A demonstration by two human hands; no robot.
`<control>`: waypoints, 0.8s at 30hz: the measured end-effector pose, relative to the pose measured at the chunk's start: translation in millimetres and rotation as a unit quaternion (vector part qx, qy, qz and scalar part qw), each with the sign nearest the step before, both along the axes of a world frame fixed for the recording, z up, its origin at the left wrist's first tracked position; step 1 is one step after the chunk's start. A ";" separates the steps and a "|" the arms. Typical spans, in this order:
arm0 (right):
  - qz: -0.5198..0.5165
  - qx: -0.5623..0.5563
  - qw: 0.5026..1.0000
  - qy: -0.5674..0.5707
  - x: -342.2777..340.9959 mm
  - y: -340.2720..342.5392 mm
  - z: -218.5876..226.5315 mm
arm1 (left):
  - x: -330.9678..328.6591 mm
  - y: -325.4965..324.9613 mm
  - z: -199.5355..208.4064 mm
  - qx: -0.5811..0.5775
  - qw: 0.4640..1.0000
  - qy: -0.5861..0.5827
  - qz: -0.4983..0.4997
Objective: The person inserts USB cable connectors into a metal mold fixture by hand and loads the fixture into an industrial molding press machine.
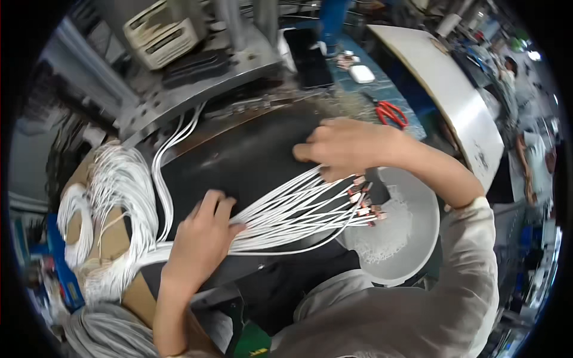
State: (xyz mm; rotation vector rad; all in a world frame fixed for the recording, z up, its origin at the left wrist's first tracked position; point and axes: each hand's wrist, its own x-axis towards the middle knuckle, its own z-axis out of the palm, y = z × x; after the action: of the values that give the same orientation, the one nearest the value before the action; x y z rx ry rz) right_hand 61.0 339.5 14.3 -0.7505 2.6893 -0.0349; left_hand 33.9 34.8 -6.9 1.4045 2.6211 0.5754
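Note:
A bundle of white cables (286, 218) runs across the black work surface, fanning out toward the right. My left hand (200, 241) is closed over the bundle where the strands gather, its thumb lying along them. Above the right part of the fan, my right hand (349, 146) hovers with bent fingers, thumb and forefinger apart at the uppermost cables; its palm side is hidden. The cable ends carry small coppery and reddish terminals (360, 194). They reach over the rim of a round whitish bowl (427, 238) with small white bits (385, 238) inside.
Coiled white cables (122, 197) lie on cardboard at the left, with a grey coil (107, 331) below. A metal machine frame (206, 80) stands at the back. Red-handled scissors or pliers (391, 113), a phone (308, 58) and a white case (362, 74) lie beyond my right hand.

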 end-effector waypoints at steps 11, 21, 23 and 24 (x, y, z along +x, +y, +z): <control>0.015 -0.331 0.941 -0.067 -24.0 -49.9 -25.9 | -25.5 -27.7 -13.9 0.133 0.985 -0.020 0.109; 0.097 -0.276 0.955 -0.050 -35.8 -49.9 -29.9 | -27.0 -33.8 -45.6 0.171 0.969 0.176 -0.029; 0.080 -0.338 0.937 -0.042 -37.2 -58.6 -36.6 | -26.8 -45.1 -52.2 0.272 0.930 0.168 0.181; 0.038 -0.374 0.924 -0.072 -41.8 -58.6 -44.4 | -29.0 -44.7 -49.6 0.272 0.929 0.173 0.181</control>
State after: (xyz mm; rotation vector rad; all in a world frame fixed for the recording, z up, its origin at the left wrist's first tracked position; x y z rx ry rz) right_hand 19.2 280.9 -30.1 -1.0005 2.4663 -1.1007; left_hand 4.9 -9.9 -56.5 1.2201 3.2020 1.2922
